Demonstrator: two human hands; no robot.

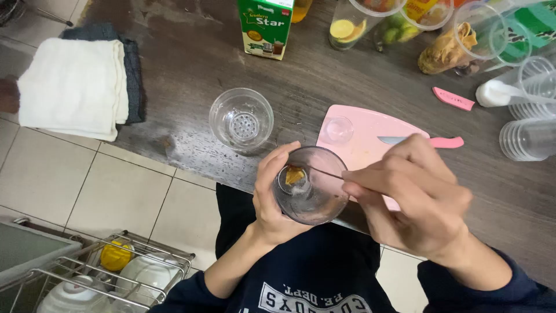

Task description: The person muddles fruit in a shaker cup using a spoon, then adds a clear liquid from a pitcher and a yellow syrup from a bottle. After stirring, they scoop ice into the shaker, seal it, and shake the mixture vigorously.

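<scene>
Left hand (272,197) wraps a dark smoky glass (310,185), grip clamped round its side, glass held tilted just off the bench (191,69) edge, over the lap. Right hand (414,191) has its grip pinched together on a thin metal utensil (324,171), the tip reaching into the glass toward an orange-yellow piece (294,175) sitting with what looks like ice; cannot tell whether it is a spoon or a fork. Risk as I judge it: the glass hangs over floor and clothing, so a hard poke or a wet slip could tip or spill it. Just beyond, a pink cutting board (365,130) with a small clear cup (337,128) and a pink-handled knife (425,141) on it; the knife lies near the right hand, and a careless sweep could knock it. Left of that, an empty clear glass (241,119). Further off, folded white towel (72,87), green carton (266,26), clear tubs of fruit (353,26), stacked plastic cups (530,136).
</scene>
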